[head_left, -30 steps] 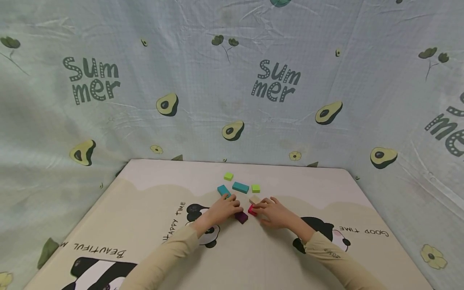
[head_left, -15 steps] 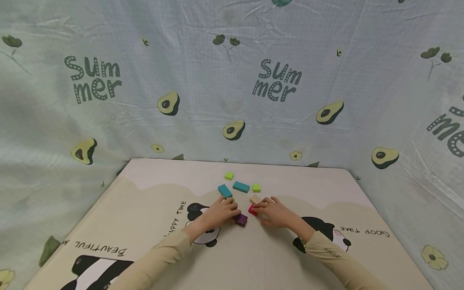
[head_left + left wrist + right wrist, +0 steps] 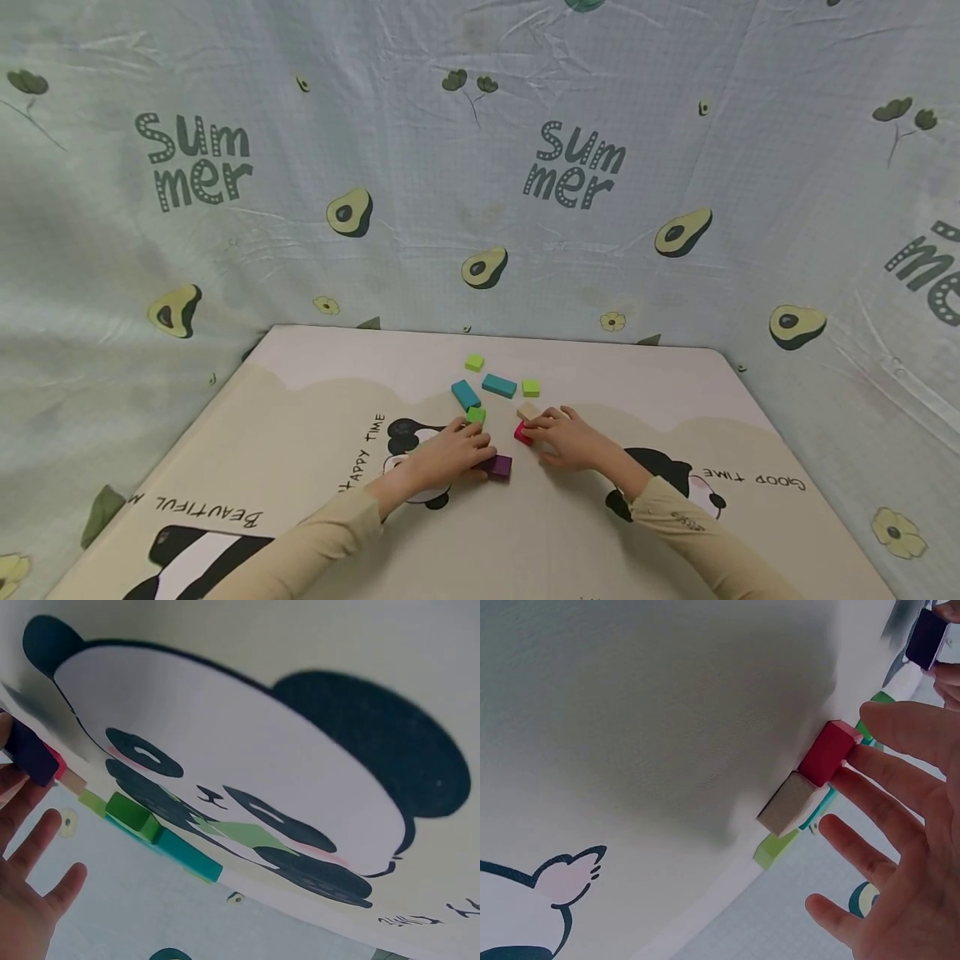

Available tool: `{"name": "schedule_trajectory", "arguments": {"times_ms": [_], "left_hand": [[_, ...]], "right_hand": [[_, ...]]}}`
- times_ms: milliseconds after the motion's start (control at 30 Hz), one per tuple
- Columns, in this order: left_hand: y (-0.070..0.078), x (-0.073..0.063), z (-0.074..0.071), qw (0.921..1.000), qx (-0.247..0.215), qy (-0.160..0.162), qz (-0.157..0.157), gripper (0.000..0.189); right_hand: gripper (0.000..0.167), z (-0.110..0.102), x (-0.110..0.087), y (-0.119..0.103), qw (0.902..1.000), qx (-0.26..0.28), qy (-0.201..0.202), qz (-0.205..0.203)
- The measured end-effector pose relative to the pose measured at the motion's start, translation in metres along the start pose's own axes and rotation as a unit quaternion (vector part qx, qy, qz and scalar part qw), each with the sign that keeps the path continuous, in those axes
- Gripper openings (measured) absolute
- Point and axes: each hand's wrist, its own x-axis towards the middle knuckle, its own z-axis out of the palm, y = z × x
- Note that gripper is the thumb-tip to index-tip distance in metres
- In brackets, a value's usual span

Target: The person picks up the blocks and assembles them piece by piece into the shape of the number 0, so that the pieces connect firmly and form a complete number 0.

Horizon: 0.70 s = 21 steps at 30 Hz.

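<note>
My left hand [image 3: 450,458] pinches a dark purple block [image 3: 501,467] between thumb and fingers, close to the tabletop; the right wrist view shows the same purple block [image 3: 927,639] in that grip. Across a small gap, my right hand [image 3: 573,443] has its index and middle fingertips against a red block [image 3: 829,753], fingers spread and fairly straight. The thumb appears apart from the block. A beige block [image 3: 789,802] lies end to end with the red one. Just beyond the left fingers sits a green block [image 3: 476,414], touching or very near a teal block [image 3: 465,395].
Farther back lie a second teal block [image 3: 498,385] and two lime blocks, one at right [image 3: 531,388] and one at the rear [image 3: 474,362]. The table [image 3: 337,358] bears panda prints. A patterned sheet [image 3: 420,167] hangs behind and beside it.
My left hand has drawn back slightly toward the body and left, turning the purple block and uncovering the green one. My right hand stays at the red block.
</note>
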Motion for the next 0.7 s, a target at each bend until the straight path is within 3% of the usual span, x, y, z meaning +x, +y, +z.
{"name": "schedule_trajectory", "arguments": {"times_ms": [233, 533, 700], "left_hand": [[0.010, -0.003, -0.002, 0.9995, 0.009, 0.023, 0.019, 0.027], [0.020, -0.004, 0.000, 0.9996, 0.018, -0.003, 0.020, 0.030], [0.022, -0.006, -0.001, 0.9995, 0.024, 0.001, 0.023, 0.030]], "right_hand": [[0.040, 0.002, 0.000, 0.001, 1.0000, -0.004, -0.002, 0.004], [0.044, 0.003, 0.001, 0.001, 0.9999, -0.009, 0.000, 0.008], [0.045, 0.004, 0.001, 0.001, 0.9999, -0.008, -0.002, 0.012]]}}
